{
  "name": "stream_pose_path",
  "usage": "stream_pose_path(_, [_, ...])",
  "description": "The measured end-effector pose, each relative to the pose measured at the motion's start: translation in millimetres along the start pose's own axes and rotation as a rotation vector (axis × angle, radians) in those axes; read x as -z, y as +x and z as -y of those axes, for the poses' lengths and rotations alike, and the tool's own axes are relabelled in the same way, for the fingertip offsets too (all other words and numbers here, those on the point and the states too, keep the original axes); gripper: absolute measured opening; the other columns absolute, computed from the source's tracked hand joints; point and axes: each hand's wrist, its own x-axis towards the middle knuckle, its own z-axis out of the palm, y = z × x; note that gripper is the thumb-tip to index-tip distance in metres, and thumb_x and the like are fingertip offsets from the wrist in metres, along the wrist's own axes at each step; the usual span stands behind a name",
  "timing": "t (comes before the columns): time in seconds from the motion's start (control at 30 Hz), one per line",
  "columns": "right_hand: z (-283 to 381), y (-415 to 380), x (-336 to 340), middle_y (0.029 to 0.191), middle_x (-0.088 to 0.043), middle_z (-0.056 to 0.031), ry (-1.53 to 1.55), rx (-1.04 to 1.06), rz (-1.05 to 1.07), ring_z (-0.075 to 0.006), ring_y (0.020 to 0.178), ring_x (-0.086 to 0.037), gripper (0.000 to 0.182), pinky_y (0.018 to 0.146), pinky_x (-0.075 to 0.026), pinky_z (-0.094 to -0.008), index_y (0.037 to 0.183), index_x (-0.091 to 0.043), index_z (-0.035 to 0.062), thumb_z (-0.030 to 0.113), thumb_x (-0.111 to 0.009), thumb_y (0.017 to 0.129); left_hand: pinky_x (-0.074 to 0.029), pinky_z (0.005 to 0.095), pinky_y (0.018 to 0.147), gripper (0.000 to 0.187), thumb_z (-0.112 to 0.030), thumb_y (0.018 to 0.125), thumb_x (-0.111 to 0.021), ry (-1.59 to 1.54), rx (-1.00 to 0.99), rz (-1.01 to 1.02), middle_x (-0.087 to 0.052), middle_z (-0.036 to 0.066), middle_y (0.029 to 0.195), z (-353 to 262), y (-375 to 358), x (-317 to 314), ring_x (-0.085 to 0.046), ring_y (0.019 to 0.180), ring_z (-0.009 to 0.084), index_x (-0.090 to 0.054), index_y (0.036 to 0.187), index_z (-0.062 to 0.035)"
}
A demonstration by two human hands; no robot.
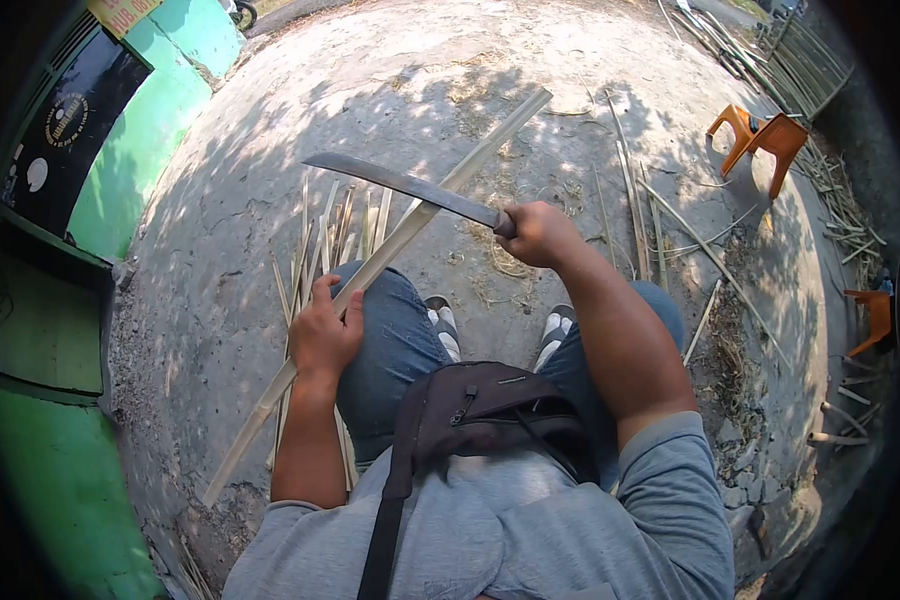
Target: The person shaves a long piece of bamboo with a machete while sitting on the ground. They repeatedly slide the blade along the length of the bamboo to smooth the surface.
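Observation:
My right hand (pixel 538 235) is closed round the handle of a machete (pixel 400 183), its long curved blade pointing to the left. The blade crosses a long pale bamboo strip (pixel 470 165) at about its middle, overlapping it in this view. My left hand (pixel 325 325) grips that strip lower down, near my left knee. The strip runs slantwise, its far end up to the right and its near end low at the left beside my forearm. More bamboo strips (pixel 370 225) lie in a bunch by my left leg, partly hidden by it.
An orange plastic stool (pixel 760 145) stands at the far right, and another orange seat (pixel 872 318) is at the right edge. Loose bamboo strips (pixel 635 215) lie on the concrete right of my feet. A green wall (pixel 50 480) borders the left. A black waist bag (pixel 495 405) rests on my lap.

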Motion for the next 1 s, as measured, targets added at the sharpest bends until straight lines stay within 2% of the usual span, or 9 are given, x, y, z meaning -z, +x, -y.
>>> stream_pose_path(0.1, [0,0,0,0.098,-0.076,-0.0158,-0.003,0.012,0.000,-0.0384,0.095,-0.072,0.025,0.083,-0.058,-0.0484,0.101,-0.077,0.0137,0.032,-0.078,0.084,-0.056,0.0559,0.067,0.039,-0.043,0.100,-0.064,-0.003,-0.023,-0.010,-0.073,0.021,0.079,1,0,-1,-0.072,0.075,0.0455,-0.062,0.123,-0.0117])
stream_pose_path(0.2, [-2,-2,0,0.098,-0.075,-0.0163,-0.009,0.058,-0.015,-0.0387,0.095,-0.072,0.026,0.083,-0.058,-0.0490,0.101,-0.077,0.0129,0.033,-0.077,0.085,-0.055,0.0556,0.066,0.038,-0.046,0.101,-0.061,-0.006,-0.033,-0.045,-0.071,0.020,0.074,2,-1,-3,-0.072,0.074,0.0456,-0.064,0.121,-0.0138])
stream_pose_path(0.3, [1,-2,2,0.098,-0.076,-0.0165,-0.018,0.038,0.030,-0.0387,0.095,-0.072,0.026,0.083,-0.058,-0.0494,0.102,-0.077,0.0122,0.033,-0.077,0.085,-0.056,0.0557,0.066,0.037,-0.044,0.100,-0.064,0.006,-0.018,-0.022,-0.073,0.021,0.079,0,-1,-1,-0.072,0.075,0.0450,-0.064,0.120,-0.0132])
stream_pose_path(0.6, [13,-3,12,0.102,-0.076,-0.0142,-0.013,-0.045,0.070,-0.0372,0.097,-0.072,0.025,0.084,-0.058,-0.0485,0.103,-0.077,0.0150,0.033,-0.075,0.087,-0.055,0.0546,0.065,0.040,-0.045,0.100,-0.064,-0.005,-0.039,-0.061,-0.073,0.020,0.078,3,-2,-5,-0.072,0.072,0.0439,-0.064,0.123,-0.0125])
stream_pose_path(0.7, [36,-14,8,0.102,-0.076,-0.0136,-0.021,-0.078,-0.061,-0.0360,0.099,-0.073,0.023,0.086,-0.059,-0.0472,0.103,-0.078,0.0170,0.034,-0.075,0.088,-0.055,0.0545,0.065,0.041,-0.046,0.100,-0.063,0.005,-0.033,-0.077,-0.072,0.020,0.076,4,-1,-7,-0.072,0.070,0.0440,-0.063,0.124,-0.0116])
stream_pose_path(0.8, [39,-15,-2,0.103,-0.077,-0.0129,0.060,-0.068,-0.048,-0.0348,0.099,-0.073,0.020,0.087,-0.059,-0.0464,0.100,-0.079,0.0194,0.035,-0.074,0.088,-0.055,0.0538,0.064,0.042,-0.045,0.101,-0.063,-0.041,0.010,-0.035,-0.072,0.020,0.075,0,-1,-2,-0.072,0.070,0.0438,-0.063,0.125,-0.0109])
stream_pose_path(0.9, [37,-13,16,0.103,-0.077,-0.0127,-0.087,-0.015,-0.092,-0.0341,0.099,-0.073,0.019,0.087,-0.059,-0.0463,0.099,-0.080,0.0198,0.034,-0.073,0.089,-0.053,0.0536,0.064,0.041,-0.044,0.101,-0.063,-0.092,-0.044,-0.078,-0.069,0.019,0.070,6,-3,-6,-0.071,0.070,0.0435,-0.063,0.125,-0.0104])
stream_pose_path(1.0, [37,-11,22,0.103,-0.077,-0.0123,-0.054,-0.128,-0.102,-0.0337,0.100,-0.073,0.017,0.087,-0.059,-0.0462,0.098,-0.080,0.0202,0.032,-0.071,0.089,-0.052,0.0536,0.063,0.041,-0.045,0.101,-0.063,-0.076,-0.058,-0.086,-0.068,0.018,0.069,9,-2,-7,-0.071,0.069,0.0433,-0.063,0.125,-0.0111])
